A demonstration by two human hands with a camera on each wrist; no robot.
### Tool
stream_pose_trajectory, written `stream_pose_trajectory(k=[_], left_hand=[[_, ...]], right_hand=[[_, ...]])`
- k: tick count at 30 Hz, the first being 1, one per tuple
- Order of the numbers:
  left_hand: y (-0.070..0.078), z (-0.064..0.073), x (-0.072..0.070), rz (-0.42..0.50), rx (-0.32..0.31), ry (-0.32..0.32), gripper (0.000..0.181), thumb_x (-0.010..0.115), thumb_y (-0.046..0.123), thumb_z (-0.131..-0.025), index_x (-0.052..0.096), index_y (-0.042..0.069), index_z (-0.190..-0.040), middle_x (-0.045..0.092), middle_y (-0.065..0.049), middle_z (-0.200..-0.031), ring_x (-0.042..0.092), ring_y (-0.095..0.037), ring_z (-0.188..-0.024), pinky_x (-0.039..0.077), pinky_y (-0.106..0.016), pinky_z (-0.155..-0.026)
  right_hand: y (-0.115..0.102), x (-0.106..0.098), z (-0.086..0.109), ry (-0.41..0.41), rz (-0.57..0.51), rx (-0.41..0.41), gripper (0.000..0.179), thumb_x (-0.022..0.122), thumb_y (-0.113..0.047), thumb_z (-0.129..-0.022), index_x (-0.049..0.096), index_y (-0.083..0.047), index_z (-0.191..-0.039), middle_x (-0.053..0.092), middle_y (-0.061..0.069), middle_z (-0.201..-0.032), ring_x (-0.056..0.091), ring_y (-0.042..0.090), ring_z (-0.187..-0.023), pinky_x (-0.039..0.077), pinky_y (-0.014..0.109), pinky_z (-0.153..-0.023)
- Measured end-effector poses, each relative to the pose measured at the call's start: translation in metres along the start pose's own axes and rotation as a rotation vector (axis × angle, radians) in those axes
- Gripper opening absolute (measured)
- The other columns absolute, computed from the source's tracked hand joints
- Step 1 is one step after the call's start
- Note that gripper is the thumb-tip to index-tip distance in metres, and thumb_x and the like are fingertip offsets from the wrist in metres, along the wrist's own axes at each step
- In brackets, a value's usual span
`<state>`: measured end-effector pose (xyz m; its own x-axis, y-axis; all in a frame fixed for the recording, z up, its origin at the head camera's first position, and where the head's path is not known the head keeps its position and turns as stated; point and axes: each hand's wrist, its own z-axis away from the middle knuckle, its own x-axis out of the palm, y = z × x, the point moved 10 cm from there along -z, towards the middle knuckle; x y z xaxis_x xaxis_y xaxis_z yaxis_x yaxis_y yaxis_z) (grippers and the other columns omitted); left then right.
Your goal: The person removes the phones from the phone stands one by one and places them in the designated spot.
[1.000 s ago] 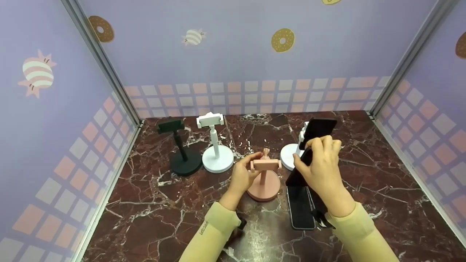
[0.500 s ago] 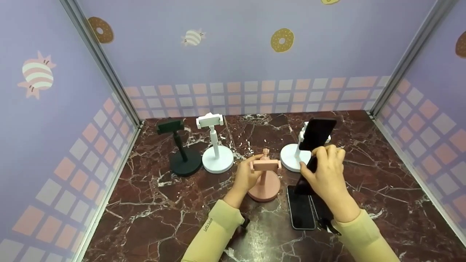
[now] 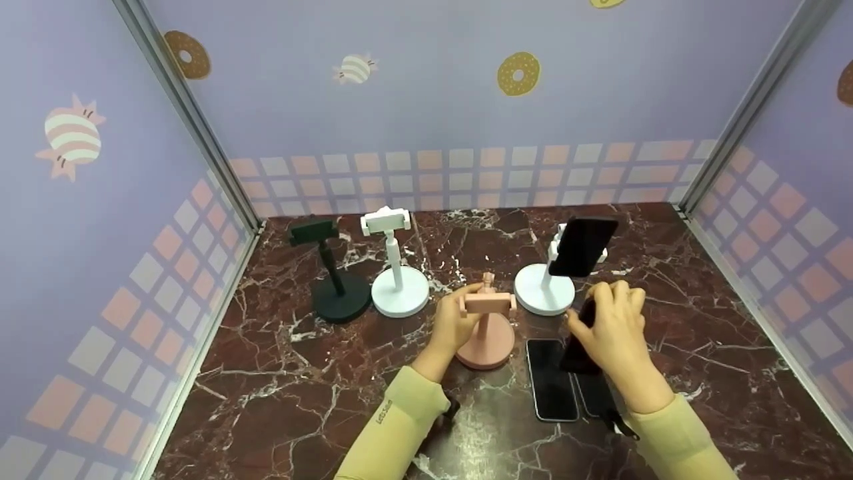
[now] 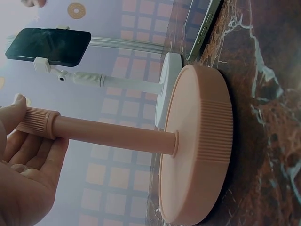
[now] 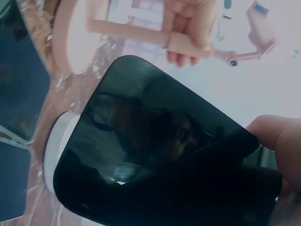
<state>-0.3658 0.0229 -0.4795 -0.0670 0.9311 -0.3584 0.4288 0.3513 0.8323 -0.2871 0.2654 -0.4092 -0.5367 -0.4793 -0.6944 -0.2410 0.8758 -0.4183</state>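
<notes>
My left hand [image 3: 452,327] grips the ribbed collar of a pink phone stand [image 3: 488,345], whose round base [image 4: 181,160] rests on the table in the left wrist view. The stand's clamp holds nothing. My right hand [image 3: 616,337] pinches a black smartphone [image 3: 578,353] near its upper end, thumb on one edge; its dark screen [image 5: 150,122] fills much of the right wrist view. This smartphone hangs tilted over two others lying side by side, a left one [image 3: 552,390] and a partly covered right one [image 3: 595,395].
Behind my right hand stands a white phone stand [image 3: 543,297] with a black smartphone [image 3: 584,247] in its clamp. To the left are another white stand [image 3: 400,297] and a black stand [image 3: 341,300], both without phones. Patterned panels [image 3: 426,100] enclose the marbled table [image 3: 300,400].
My right hand has moved right and toward me with the smartphone, away from the white stand, uncovering its base. My left hand stays on the pink stand.
</notes>
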Motion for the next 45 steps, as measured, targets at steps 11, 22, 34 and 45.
stream_pose_trajectory(k=[11,22,34,45], left_hand=[[0.0,-0.002,0.001,-0.007,-0.005,-0.015,0.038,0.075,-0.006,-0.082,0.072,-0.005,-0.12,0.074,-0.024,-0.117,0.072,-0.039,-0.112,0.057,-0.043,-0.101],[0.002,-0.002,-0.002,-0.08,0.017,0.012,0.037,0.077,-0.006,-0.081,0.075,-0.002,-0.118,0.076,-0.022,-0.113,0.074,-0.037,-0.107,0.059,-0.044,-0.097],[0.005,-0.003,-0.004,-0.106,0.033,0.016,0.033,0.076,-0.003,-0.084,0.075,-0.002,-0.117,0.077,-0.021,-0.111,0.075,-0.037,-0.105,0.06,-0.043,-0.095],[0.002,-0.018,-0.009,-0.024,0.008,0.029,0.029,0.072,0.002,-0.086,0.076,-0.002,-0.115,0.077,-0.02,-0.11,0.074,-0.037,-0.106,0.061,-0.041,-0.093]], right_hand=[[0.054,0.025,0.002,-0.273,0.109,0.153,0.04,0.075,-0.018,-0.086,0.051,0.004,-0.11,0.047,0.029,-0.11,0.035,0.051,-0.111,0.045,0.069,-0.069],[0.09,0.037,0.004,-0.371,0.139,0.191,0.043,0.072,-0.021,-0.085,0.052,0.007,-0.11,0.047,0.033,-0.109,0.034,0.054,-0.111,0.045,0.072,-0.071],[0.106,0.048,0.005,-0.484,0.157,0.178,0.041,0.074,-0.023,-0.084,0.053,0.006,-0.106,0.049,0.033,-0.108,0.034,0.055,-0.112,0.046,0.07,-0.071],[0.123,0.065,0.01,-0.586,0.17,0.165,0.04,0.076,-0.023,-0.083,0.054,0.004,-0.102,0.05,0.033,-0.108,0.033,0.058,-0.119,0.045,0.075,-0.077]])
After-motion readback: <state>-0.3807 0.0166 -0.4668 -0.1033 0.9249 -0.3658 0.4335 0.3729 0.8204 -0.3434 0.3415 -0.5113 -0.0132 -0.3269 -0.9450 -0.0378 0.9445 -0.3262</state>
